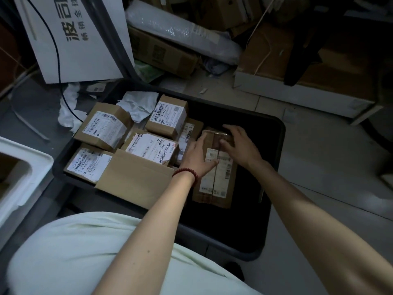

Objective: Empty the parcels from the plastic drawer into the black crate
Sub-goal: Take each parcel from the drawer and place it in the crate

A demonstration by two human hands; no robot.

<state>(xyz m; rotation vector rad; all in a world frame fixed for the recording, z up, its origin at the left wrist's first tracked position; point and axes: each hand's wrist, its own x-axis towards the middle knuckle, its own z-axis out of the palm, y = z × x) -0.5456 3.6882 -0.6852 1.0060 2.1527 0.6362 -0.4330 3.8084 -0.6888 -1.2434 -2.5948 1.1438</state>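
Observation:
The black crate [276,167] sits on the floor in front of me. Its left half holds several brown cardboard parcels [106,128] with white shipping labels. A long brown parcel [217,177] lies in the crate's middle. My left hand [197,156], with a red bead bracelet at the wrist, grips its left edge. My right hand [240,145] rests on its far top end, fingers curled over it. The plastic drawer [19,167] shows as a white rim at the left edge; its inside is hidden.
A white printed carton [74,39] leans behind the crate with a black cable across it. Crumpled white paper [138,103] lies at the crate's back. Cardboard boxes [161,52] and a bubble-wrap roll [182,33] pile up beyond. A white-edged box [297,90] stands at the back right.

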